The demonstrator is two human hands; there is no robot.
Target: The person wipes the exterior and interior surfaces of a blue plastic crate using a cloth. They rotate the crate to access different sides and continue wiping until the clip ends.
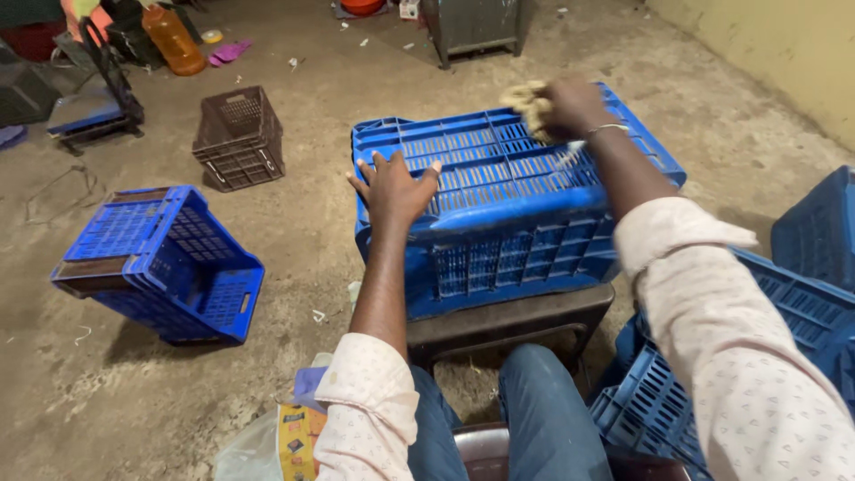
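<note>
Nearest the camera, the person's knees in blue trousers sit just below a dark stool (508,325), and on that stool rests an upturned blue crate (499,223), its slatted base facing up. The left hand (394,187) lies flat on the near left part of that base, fingers spread, steadying it. Farther along the crate, toward its far right corner, the right hand (570,107) is closed around a pale fibrous scrubber (527,100) and presses it against the slats. The step in hand looks like scrubbing the crate's underside; carrying on would likely call for firm strokes across the ribs while the left hand keeps the crate from sliding off the stool.

Right of the crate, more blue crates (802,303) are stacked close by. Left of it, another blue crate (160,263) lies tipped on the dirt floor, and beyond that stands a small brown crate (239,135). Farthest left of the crate, an orange bottle (174,40) stands near the back.
</note>
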